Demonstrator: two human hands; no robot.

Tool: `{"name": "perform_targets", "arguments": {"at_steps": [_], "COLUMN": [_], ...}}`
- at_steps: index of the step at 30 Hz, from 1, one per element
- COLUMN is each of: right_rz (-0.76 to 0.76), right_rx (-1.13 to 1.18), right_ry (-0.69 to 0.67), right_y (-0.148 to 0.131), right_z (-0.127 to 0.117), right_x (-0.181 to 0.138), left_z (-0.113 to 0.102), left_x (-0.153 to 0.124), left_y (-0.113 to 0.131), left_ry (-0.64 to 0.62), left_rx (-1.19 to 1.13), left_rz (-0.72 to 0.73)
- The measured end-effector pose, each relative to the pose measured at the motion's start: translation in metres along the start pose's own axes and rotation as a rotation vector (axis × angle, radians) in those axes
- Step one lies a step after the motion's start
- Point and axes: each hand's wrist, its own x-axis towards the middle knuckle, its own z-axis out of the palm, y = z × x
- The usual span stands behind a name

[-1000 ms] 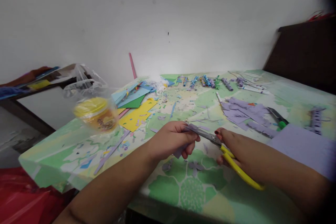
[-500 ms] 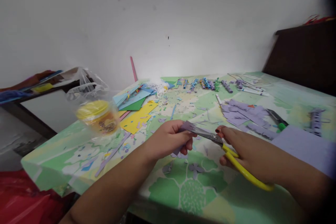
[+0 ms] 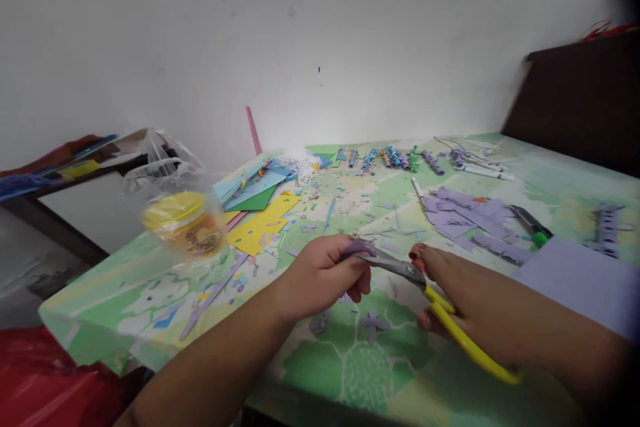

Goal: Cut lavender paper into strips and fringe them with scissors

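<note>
My left hand (image 3: 320, 273) pinches a small purple paper piece (image 3: 356, 247) above the green patterned table (image 3: 360, 360). My right hand (image 3: 453, 283) grips yellow-handled scissors (image 3: 435, 300), and their metal blades reach left into the purple piece at my left fingertips. Small purple offcuts (image 3: 370, 321) lie on the table just below both hands.
A yellow-lidded tub inside a clear plastic bag (image 3: 183, 220) stands at the left. Coloured paper sheets (image 3: 257, 210) lie behind it. Purple strips (image 3: 465, 213), rolled paper pieces (image 3: 390, 157), a green-tipped tool (image 3: 533, 227) and a purple sheet (image 3: 585, 280) lie to the right. A dark cabinet (image 3: 585, 107) stands far right.
The hands stay together on the purple piece and scissors; the scissor blades have closed a little further into the paper. The view shifted slightly.
</note>
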Motion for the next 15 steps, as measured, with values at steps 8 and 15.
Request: {"name": "perform_targets", "arguments": {"at_steps": [8,15], "right_rz": [-0.008,-0.023], "right_rx": [-0.011,-0.021], "right_ry": [-0.007,0.036], "right_y": [-0.0027,-0.0002], "right_z": [-0.0010,0.0012], "right_x": [-0.0010,-0.0006], "left_z": [-0.0020,-0.0020], "left_x": [-0.0006,-0.0015], "left_y": [0.0014,0.0042], "left_ry": [-0.046,-0.053], "left_rx": [0.253,0.229], "left_rz": [0.127,0.069]}}
